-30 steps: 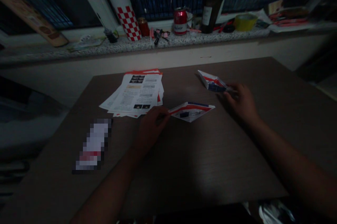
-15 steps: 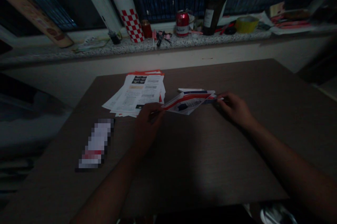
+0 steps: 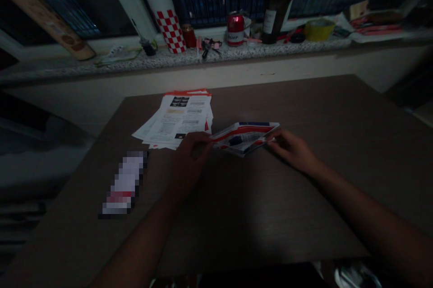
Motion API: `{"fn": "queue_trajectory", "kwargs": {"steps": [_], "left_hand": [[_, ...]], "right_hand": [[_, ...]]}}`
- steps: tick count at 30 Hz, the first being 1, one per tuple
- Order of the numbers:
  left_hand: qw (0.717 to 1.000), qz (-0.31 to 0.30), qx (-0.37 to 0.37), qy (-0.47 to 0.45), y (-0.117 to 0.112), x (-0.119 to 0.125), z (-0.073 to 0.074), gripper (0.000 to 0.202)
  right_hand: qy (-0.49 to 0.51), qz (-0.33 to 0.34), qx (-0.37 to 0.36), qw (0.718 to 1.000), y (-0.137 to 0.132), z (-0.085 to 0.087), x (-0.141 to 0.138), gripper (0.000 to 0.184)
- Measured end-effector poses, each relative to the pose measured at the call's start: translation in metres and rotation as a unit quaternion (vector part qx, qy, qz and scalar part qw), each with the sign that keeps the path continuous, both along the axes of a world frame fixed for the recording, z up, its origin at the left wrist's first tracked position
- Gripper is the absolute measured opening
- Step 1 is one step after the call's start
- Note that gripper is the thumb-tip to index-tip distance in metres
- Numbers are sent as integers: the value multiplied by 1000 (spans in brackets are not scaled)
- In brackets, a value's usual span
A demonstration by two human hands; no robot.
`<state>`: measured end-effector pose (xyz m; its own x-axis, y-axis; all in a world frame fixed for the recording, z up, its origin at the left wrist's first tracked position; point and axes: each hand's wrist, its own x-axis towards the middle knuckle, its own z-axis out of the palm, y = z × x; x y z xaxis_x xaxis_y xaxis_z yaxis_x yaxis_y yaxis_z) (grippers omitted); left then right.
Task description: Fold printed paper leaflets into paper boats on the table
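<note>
A folded paper piece (image 3: 244, 137) with red and blue stripes lies on the brown table (image 3: 257, 206) between my hands. My left hand (image 3: 191, 155) pinches its left tip with closed fingers. My right hand (image 3: 291, 150) grips its right corner, fingers pressed together. A second folded piece that the right hand brought over seems tucked into or under the first; I cannot tell which. A stack of printed leaflets (image 3: 179, 118) lies just beyond my left hand.
A blurred flat object (image 3: 123, 184) lies on the table at the left. The stone ledge (image 3: 101, 64) behind carries a checkered bottle (image 3: 164, 8), a red can (image 3: 236, 28), a dark bottle (image 3: 275, 8), a tape roll (image 3: 318, 29) and papers.
My right hand carried the second folded piece from the far right to the piece held by my left hand; both hands now hold the joined paper near the table's middle.
</note>
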<state>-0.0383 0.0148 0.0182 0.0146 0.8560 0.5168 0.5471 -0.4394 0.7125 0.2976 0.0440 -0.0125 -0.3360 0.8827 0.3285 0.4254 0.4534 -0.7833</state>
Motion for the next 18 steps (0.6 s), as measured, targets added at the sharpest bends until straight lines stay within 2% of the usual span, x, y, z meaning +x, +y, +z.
{"fn": "queue_trajectory", "kwargs": {"steps": [7, 10, 15, 18], "left_hand": [[1000, -16, -4, 23, 2, 1, -6, 8], [999, -23, 0, 27, 2, 2, -6, 10], [1000, -13, 4, 25, -2, 4, 0, 7], [1000, -14, 2, 28, -3, 5, 3, 6]], "right_hand": [[99, -11, -26, 995, -1, -1, -2, 32], [128, -10, -12, 992, -2, 1, -4, 40], [118, -33, 19, 992, -6, 4, -4, 47], [83, -56, 41, 994, -10, 6, -2, 43]]}}
